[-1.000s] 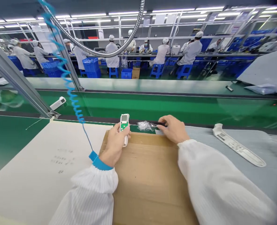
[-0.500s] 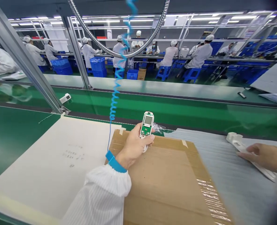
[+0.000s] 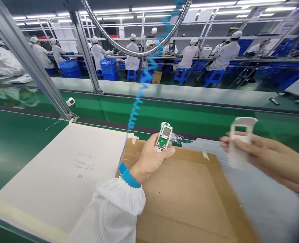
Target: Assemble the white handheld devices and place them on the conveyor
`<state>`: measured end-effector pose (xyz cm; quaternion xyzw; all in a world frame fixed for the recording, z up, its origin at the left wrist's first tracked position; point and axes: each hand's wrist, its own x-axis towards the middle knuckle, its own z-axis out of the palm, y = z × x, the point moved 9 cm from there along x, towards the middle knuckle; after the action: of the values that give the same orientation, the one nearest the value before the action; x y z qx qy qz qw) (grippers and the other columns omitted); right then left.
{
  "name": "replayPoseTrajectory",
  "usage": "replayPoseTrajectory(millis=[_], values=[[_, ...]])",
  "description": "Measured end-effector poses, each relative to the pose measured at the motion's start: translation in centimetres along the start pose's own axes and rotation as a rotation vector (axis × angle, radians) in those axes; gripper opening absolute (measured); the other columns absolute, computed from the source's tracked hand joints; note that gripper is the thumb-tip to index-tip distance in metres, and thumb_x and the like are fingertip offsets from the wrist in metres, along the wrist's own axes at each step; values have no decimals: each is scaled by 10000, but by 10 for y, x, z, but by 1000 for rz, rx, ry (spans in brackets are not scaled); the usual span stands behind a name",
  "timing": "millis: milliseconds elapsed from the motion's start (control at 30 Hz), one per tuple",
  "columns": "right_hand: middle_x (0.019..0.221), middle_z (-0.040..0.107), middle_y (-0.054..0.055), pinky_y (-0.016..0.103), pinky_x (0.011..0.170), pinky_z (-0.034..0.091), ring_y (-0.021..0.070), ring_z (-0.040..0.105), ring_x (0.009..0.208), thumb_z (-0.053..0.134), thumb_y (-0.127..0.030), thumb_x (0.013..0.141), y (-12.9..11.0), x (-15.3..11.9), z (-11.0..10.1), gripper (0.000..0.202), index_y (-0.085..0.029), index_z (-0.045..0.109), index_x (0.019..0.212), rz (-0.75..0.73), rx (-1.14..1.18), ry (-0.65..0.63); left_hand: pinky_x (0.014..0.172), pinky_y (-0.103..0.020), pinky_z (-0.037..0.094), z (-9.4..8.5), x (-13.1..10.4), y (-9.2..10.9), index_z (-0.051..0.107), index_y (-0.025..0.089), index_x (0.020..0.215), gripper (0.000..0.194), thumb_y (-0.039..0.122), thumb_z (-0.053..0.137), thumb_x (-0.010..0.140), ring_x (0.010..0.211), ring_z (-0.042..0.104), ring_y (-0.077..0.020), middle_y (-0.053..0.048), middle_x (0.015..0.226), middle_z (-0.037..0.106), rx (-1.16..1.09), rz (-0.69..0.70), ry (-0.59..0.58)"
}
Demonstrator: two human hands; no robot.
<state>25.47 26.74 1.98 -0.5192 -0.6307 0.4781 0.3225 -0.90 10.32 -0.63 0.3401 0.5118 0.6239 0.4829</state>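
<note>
My left hand point(image 3: 152, 153) grips a white handheld device point(image 3: 164, 136) with its front off, so a small grey screen and a green circuit board show. A blue wrist strap point(image 3: 129, 176) with a coiled blue cord circles my left wrist. To the right, my right hand point(image 3: 261, 146) holds up a white plastic front cover point(image 3: 240, 143) with a window opening near its top; both are blurred. The cover is apart from the device. Beneath my left hand lies a flat cardboard sheet point(image 3: 185, 192).
White paper point(image 3: 50, 168) with handwriting is taped down on the left. Pale foam sheet point(image 3: 263, 199) covers the right side. A green conveyor belt point(image 3: 177, 113) runs behind, carrying a white device point(image 3: 70, 102). A metal post point(image 3: 86, 50) rises at left; a coiled blue cord point(image 3: 139, 98) hangs in front.
My right hand has lifted the white cover off the foam sheet and moved it left. My left hand has tilted the device slightly, its thumb now off the front. The view has shifted a little.
</note>
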Motion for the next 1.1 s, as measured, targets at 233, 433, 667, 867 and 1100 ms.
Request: replayPoseTrajectory(millis=[233,433,667,867,1100], values=[[1281,671,33,415,1139,437,242,569,1296,852,-257,711,-41,-54,174,371,-297,682,1039,25,830,-220,671,-255,446,-3,4,-8,638,183,1082,449,413,821,743,761,580,-132,-47,932,662,48,10,44],[1394,628,26,410,1156,397,219,543,1330,788,-380,827,-19,-49,171,428,-332,631,1222,-42,766,-337,478,-227,351,-16,3,-22,615,183,900,326,435,776,770,510,469,-90,21,632,548,109,-214,159],[1275,701,61,431,1106,447,253,642,1186,757,-513,819,-7,-37,158,459,-274,679,1204,-150,599,-347,768,-297,502,-32,6,4,660,224,1153,380,466,405,1009,922,668,-193,-61,1054,718,394,40,291],[1265,713,69,480,1140,407,279,636,1211,824,-492,753,4,-31,159,507,-260,687,1182,-119,624,-311,1003,-344,470,1,-4,17,657,276,1248,347,331,647,905,1153,615,-219,-19,1286,670,635,280,85],[1247,723,70,470,1114,425,281,630,1219,825,-493,749,-1,-31,159,505,-253,697,1175,-148,641,-324,992,-359,505,2,0,5,668,253,1226,356,342,689,882,1120,649,-222,-38,1255,692,494,210,54]])
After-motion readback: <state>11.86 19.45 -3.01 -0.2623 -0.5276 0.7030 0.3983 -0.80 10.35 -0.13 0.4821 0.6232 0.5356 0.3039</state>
